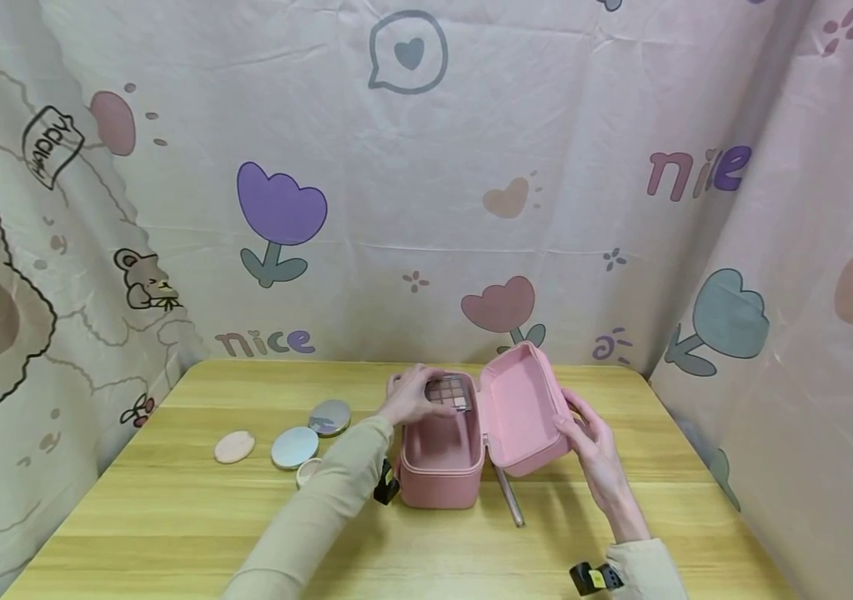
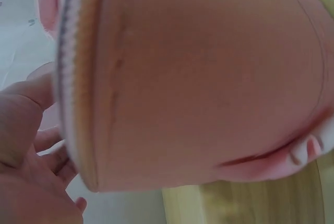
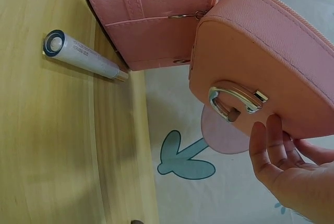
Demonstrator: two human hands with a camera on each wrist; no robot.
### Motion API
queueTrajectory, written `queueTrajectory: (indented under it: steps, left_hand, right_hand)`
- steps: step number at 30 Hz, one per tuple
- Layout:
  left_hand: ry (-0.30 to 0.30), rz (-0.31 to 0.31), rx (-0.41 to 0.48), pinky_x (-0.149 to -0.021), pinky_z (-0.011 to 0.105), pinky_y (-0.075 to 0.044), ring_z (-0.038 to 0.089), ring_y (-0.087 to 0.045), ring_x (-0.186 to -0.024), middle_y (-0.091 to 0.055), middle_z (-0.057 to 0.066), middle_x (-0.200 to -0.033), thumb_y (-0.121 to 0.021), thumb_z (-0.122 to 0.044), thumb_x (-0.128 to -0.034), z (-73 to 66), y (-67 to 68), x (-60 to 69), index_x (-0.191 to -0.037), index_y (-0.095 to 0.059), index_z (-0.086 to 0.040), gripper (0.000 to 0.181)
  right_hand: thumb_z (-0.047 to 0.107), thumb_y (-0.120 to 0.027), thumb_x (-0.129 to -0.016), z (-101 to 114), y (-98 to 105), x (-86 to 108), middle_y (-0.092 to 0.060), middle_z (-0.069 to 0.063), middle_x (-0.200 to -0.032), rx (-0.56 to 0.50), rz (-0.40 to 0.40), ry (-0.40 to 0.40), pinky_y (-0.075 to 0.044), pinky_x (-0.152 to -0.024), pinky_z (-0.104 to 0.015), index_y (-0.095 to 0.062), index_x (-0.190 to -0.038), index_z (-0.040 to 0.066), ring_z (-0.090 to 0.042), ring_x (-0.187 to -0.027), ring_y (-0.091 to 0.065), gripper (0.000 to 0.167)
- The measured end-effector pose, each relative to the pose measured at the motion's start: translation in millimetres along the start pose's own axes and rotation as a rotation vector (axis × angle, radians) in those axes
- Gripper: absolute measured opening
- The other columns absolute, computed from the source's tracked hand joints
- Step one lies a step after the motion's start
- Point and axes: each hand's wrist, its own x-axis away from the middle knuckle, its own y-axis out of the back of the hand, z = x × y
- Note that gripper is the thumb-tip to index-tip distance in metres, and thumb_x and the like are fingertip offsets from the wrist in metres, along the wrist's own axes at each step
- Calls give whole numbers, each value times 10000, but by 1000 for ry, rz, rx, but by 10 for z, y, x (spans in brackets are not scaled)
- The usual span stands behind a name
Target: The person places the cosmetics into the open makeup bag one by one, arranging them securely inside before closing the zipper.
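Note:
A pink cosmetic case (image 1: 439, 490) stands upright on the table, its lid (image 1: 524, 408) swung out to the right. My left hand (image 1: 413, 396) holds an eyeshadow palette (image 1: 449, 392) with a clear cover at the case's mouth, towards the back. In the left wrist view the case wall (image 2: 209, 78) hides most of what the left hand (image 2: 26, 140) grips. My right hand (image 1: 594, 446) holds the lid by its outer edge. The right wrist view shows that hand's fingers (image 3: 275, 135) against the lid's outer face, below the gold-coloured handle (image 3: 229, 96).
A slim tube (image 1: 510, 498) lies beside the case, partly under the lid. Left of the case are a silvery round compact (image 1: 329, 417), a pale blue round one (image 1: 294, 448), a pink puff (image 1: 234, 447) and a small round item (image 1: 308, 472) partly behind the left sleeve. A printed curtain (image 1: 396, 208) hangs behind.

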Motion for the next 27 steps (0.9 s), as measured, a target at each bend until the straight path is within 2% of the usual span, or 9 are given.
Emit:
queueTrajectory:
  steps: [4,9,16,27]
  left_hand:
    - [18,11,-66,-1132,571,-292,292,-552,-1251,-643,90,-1323,-890,-395,-718,-18,-29,-23,-1337,-613,-131,729]
    - [42,36,-76,-1179,607,-232,310,-538,-1305,-625,105,-1388,-883,-391,-731,-33,-63,-39,-1367,-591,-146,742]
    - [64,42,-118,-1185,586,-235,323,-544,-1295,-612,116,-1395,-883,-371,-733,-65,-113,-31,-1358,-583,-119,738]
    - [65,38,-129,-1183,594,-235,320,-555,-1285,-617,105,-1385,-887,-363,-730,-60,-118,-63,-1345,-586,-115,728]
  right_hand:
    - [91,-507,-1023,7,-4,-2,-438,-17,-1367,2,0,-4,-518,-924,-132,-297,-1534,-48,25,-1118,-585,570]
    - [91,-505,-1023,7,-1,1,-446,0,-1356,4,0,-6,-522,-919,-137,-295,-1534,-52,16,-1115,-588,571]
    - [87,-507,-1021,-12,2,8,-475,59,-1329,-2,-6,-12,-524,-922,-137,-287,-1536,-60,28,-1117,-590,580]
    - [92,-500,-1027,-8,9,-4,-453,4,-1359,4,5,-3,-526,-915,-142,-292,-1538,-47,19,-1120,-590,569]
